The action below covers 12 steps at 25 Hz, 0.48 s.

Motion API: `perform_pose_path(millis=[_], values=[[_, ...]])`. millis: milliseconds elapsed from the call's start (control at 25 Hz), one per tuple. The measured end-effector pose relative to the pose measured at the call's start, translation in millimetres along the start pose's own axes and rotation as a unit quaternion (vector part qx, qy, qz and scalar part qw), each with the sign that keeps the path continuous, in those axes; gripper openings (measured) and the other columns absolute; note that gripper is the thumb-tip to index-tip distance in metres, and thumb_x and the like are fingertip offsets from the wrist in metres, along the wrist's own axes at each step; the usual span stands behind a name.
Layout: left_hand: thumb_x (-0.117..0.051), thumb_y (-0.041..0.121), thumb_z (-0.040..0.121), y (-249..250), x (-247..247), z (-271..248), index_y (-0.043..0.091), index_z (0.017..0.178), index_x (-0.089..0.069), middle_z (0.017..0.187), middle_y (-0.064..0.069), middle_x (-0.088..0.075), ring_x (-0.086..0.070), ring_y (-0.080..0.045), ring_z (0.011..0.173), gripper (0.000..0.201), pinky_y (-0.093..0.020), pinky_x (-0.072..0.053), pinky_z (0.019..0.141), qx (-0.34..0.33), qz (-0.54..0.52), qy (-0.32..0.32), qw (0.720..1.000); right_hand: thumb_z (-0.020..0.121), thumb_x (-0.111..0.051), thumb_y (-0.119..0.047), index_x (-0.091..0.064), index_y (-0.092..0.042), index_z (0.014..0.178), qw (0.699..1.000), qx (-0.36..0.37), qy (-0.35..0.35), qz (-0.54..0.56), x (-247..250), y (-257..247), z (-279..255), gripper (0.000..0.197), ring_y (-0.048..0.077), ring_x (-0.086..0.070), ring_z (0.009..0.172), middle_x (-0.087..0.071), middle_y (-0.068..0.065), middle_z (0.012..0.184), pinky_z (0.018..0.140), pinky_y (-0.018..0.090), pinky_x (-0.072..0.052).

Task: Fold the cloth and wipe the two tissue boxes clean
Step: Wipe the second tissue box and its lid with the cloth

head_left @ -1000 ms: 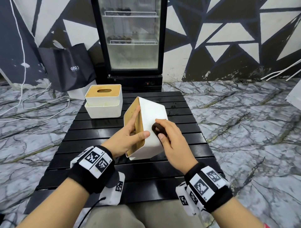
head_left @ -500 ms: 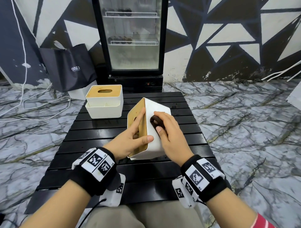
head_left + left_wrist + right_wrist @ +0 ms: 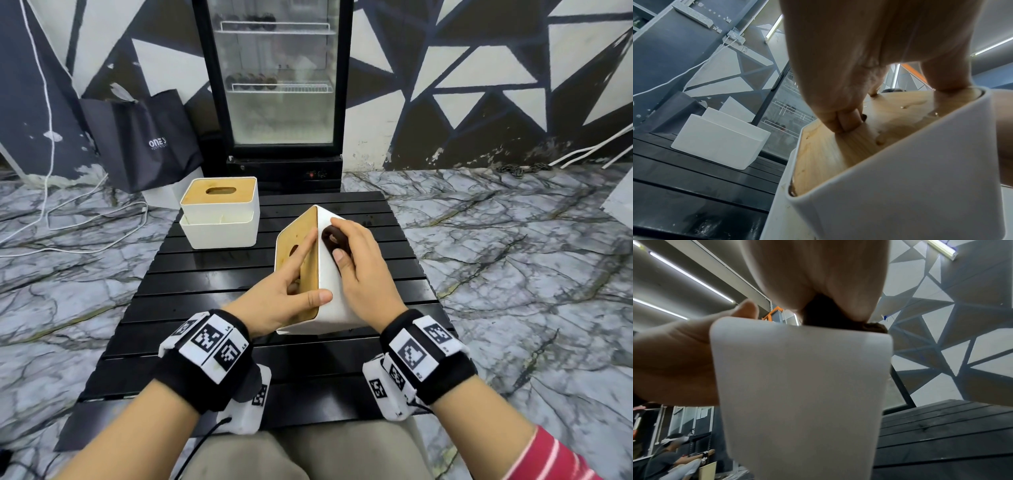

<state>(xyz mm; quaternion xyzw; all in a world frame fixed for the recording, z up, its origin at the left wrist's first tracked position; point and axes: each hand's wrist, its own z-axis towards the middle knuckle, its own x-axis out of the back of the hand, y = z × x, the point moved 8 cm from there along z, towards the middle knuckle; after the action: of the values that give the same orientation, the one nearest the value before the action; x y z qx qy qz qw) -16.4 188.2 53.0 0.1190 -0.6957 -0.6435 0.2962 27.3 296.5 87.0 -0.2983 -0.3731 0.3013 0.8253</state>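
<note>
A white tissue box (image 3: 329,291) with a wooden lid (image 3: 297,263) stands tipped on its end on the black slatted table (image 3: 212,284). My left hand (image 3: 291,291) grips it, thumb on the white side, fingers on the lid (image 3: 840,146) and curled into its slot. My right hand (image 3: 356,267) presses a small dark brown folded cloth (image 3: 334,240) against the box's white side (image 3: 797,386), near its upper end; the cloth (image 3: 826,316) shows under the fingers. The second tissue box (image 3: 221,214), also white with a wooden lid, stands upright at the table's back left (image 3: 719,139).
A glass-door fridge (image 3: 277,85) stands right behind the table. A dark paper bag (image 3: 144,140) and white cables (image 3: 68,219) lie on the marble floor to the left. My knees (image 3: 308,452) are against the table's front edge.
My right hand slid the cloth up along the white side toward the far top edge. The box stands a little more upright in my left hand.
</note>
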Motion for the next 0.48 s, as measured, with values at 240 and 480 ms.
perform_pose_path(millis=[240, 480], values=[[-0.068, 0.049, 0.063, 1, -3, -4, 0.077, 0.12, -0.01, 0.145, 0.019, -0.032, -0.049, 0.005, 0.12, 0.086, -0.01, -0.041, 0.093, -0.004, 0.01, -0.012, 1.0, 0.086, -0.037, -0.014, -0.042, -0.012, 0.13, 1.0, 0.005, -0.011, -0.013, -6, -10, 1, 0.044, 0.01, -0.035, 0.12, -0.043, -0.003, 0.127, 0.104, 0.021, -0.022], [-0.069, 0.049, 0.062, 0, -1, -4, 0.073, 0.126, -0.01, 0.142, 0.013, -0.04, -0.052, -0.011, 0.123, 0.09, -0.021, -0.046, 0.098, -0.001, 0.006, -0.004, 1.0, 0.091, -0.041, -0.007, -0.04, -0.015, 0.131, 0.999, -0.015, -0.03, -0.013, -2, 2, 26, 0.041, 0.02, -0.039, 0.123, -0.043, 0.005, 0.131, 0.108, 0.039, -0.03]])
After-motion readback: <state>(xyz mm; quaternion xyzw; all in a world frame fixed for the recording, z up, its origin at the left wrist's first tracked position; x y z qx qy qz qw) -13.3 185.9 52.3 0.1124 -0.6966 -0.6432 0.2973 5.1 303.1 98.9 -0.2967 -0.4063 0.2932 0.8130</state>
